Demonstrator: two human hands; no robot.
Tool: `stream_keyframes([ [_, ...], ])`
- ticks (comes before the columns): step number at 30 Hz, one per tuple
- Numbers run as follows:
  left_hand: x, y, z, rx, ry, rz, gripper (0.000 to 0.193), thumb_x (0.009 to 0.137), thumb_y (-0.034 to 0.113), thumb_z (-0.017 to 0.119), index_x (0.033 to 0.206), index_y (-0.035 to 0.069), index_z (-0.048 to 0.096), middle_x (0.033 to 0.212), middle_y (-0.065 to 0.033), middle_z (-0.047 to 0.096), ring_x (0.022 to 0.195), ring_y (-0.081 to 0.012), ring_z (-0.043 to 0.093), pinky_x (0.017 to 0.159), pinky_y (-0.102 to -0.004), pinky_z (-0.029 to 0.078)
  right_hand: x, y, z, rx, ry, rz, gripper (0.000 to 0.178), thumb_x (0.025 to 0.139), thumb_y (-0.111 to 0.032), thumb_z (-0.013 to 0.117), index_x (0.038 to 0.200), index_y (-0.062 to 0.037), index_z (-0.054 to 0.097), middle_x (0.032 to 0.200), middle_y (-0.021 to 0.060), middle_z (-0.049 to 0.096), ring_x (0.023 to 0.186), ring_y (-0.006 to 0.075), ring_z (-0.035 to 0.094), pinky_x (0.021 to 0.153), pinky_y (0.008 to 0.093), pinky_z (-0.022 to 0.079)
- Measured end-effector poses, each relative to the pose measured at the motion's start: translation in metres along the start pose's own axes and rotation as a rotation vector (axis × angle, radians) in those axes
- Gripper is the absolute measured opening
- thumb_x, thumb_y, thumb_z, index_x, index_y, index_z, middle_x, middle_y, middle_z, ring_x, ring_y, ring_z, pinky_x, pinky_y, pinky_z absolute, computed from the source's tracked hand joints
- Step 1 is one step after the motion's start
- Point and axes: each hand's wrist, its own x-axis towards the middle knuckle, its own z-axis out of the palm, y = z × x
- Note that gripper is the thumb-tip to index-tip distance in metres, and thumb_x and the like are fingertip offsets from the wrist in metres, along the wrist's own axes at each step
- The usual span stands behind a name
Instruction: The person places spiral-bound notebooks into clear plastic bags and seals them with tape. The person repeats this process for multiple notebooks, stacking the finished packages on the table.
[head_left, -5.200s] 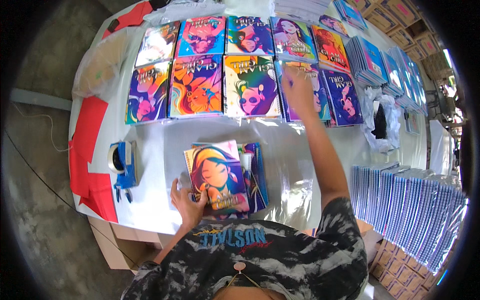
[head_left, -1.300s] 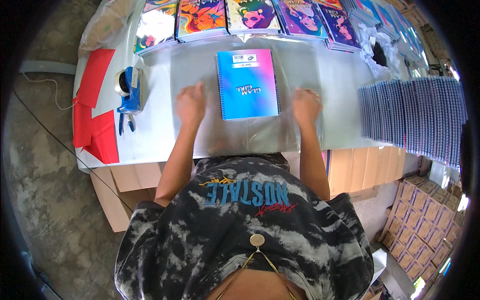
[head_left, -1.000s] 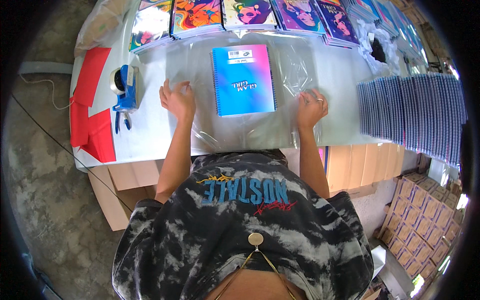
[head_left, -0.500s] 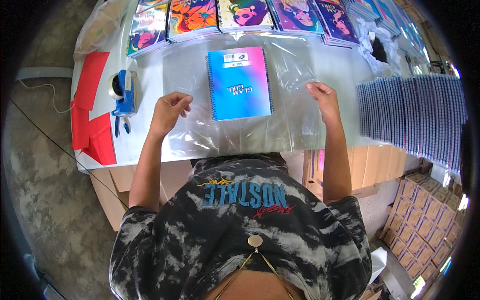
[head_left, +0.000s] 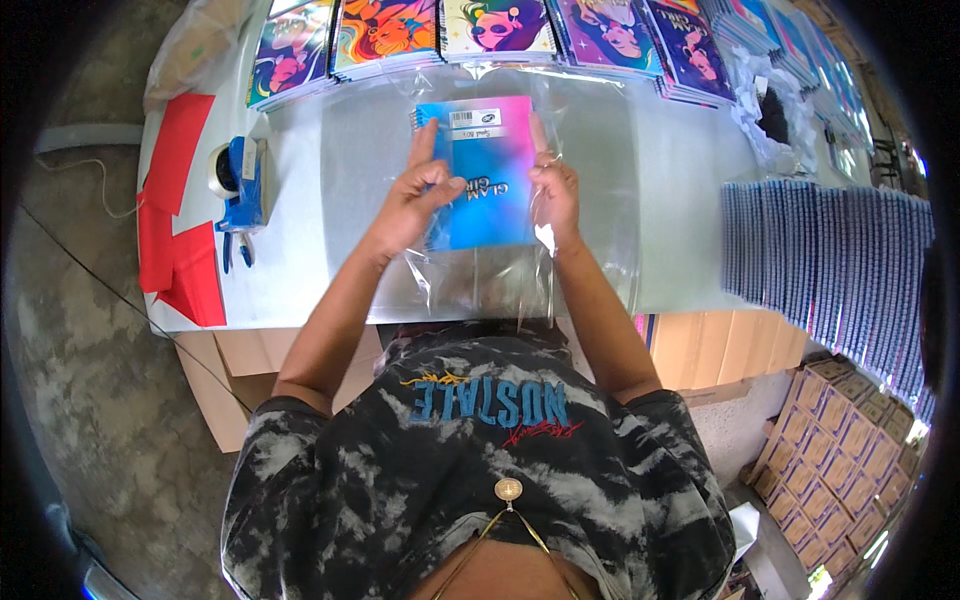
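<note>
A blue-and-pink spiral notebook [head_left: 485, 215], possibly a stack of them, lies on the table under clear plastic film [head_left: 470, 275] drawn in around its sides. My left hand [head_left: 415, 200] is at the notebook's left side, its index finger stretched along the edge and its thumb over the cover. At the right side is my right hand [head_left: 556, 200], index finger pointing away along the edge and the other fingers bent in on the film. Both hands press the film against the notebook. What lies under the fingers is partly hidden.
Several stacks of illustrated notebooks [head_left: 497, 25] line the far side. A blue tape dispenser [head_left: 243, 185], a small blue-handled tool [head_left: 237, 250] and red sheets [head_left: 180, 150] are at left. A long row of spiral-bound notebooks [head_left: 820, 260] stands right, near crumpled plastic [head_left: 755, 105]. Cardboard boxes [head_left: 835, 460] stand below.
Both hands have moved inward from either side to the notebook's edges. The film, spread flat before, now folds up around the notebook and over its cover.
</note>
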Motion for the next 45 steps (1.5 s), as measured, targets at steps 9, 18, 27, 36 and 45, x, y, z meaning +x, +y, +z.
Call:
stream_keyframes([
  [9, -0.013, -0.014, 0.048, 0.619, -0.084, 0.039, 0.034, 0.080, 0.019, 0.056, 0.111, 0.005, 0.058, 0.148, -0.0243, 0.012, 0.139, -0.0361, 0.006, 0.111, -0.0468, 0.003, -0.028, 0.009, 0.038, -0.714, -0.192, -0.199, 0.024, 0.081, -0.023, 0.052, 0.078, -0.0032, 0.066, 0.149, 0.0209, 0.011, 0.139, 0.0352, 0.003, 0.109, 0.0473, -0.006],
  [18, 0.108, 0.009, -0.067, 1.017, -0.067, -0.260, 0.041, 0.083, 0.037, 0.056, 0.101, 0.000, 0.063, 0.094, -0.0167, 0.065, 0.080, -0.0313, 0.063, 0.070, -0.0412, 0.048, -0.027, 0.028, 0.053, -1.525, -0.170, -0.410, 0.025, 0.081, -0.025, 0.055, 0.075, -0.0037, 0.065, 0.142, 0.0313, 0.021, 0.136, 0.0437, 0.013, 0.109, 0.0537, 0.004],
  [27, 0.149, 0.019, -0.052, 0.885, 0.478, 0.410, 0.034, 0.088, 0.030, 0.052, 0.113, 0.007, 0.057, 0.113, -0.0158, 0.058, 0.100, -0.0329, 0.056, 0.081, -0.0386, 0.045, -0.027, 0.024, 0.051, -1.536, -0.182, -0.385, 0.023, 0.081, -0.026, 0.057, 0.076, -0.0045, 0.065, 0.143, 0.0285, 0.022, 0.136, 0.0402, 0.015, 0.109, 0.0528, 0.006],
  [36, -0.002, -0.023, 0.034, 1.308, 0.097, 0.047, 0.057, 0.092, 0.035, 0.039, 0.139, 0.004, 0.029, 0.150, -0.0125, 0.015, 0.139, -0.0357, 0.004, 0.106, -0.0599, 0.002, -0.022, 0.005, 0.034, -1.056, -0.273, -0.264, 0.028, 0.086, -0.027, 0.051, 0.078, -0.0016, 0.060, 0.142, 0.0306, 0.020, 0.136, 0.0421, 0.013, 0.110, 0.0505, 0.006],
  [45, 0.027, -0.035, 0.023, 1.166, -0.081, 0.164, 0.073, 0.085, 0.038, 0.048, 0.141, 0.000, 0.020, 0.149, -0.0185, 0.013, 0.138, -0.0373, 0.004, 0.106, -0.0603, 0.003, 0.014, -0.005, 0.020, -1.260, -0.640, -0.113, 0.031, 0.085, -0.026, 0.046, 0.073, -0.0017, 0.060, 0.145, 0.0274, 0.015, 0.138, 0.0406, 0.002, 0.109, 0.0517, -0.001],
])
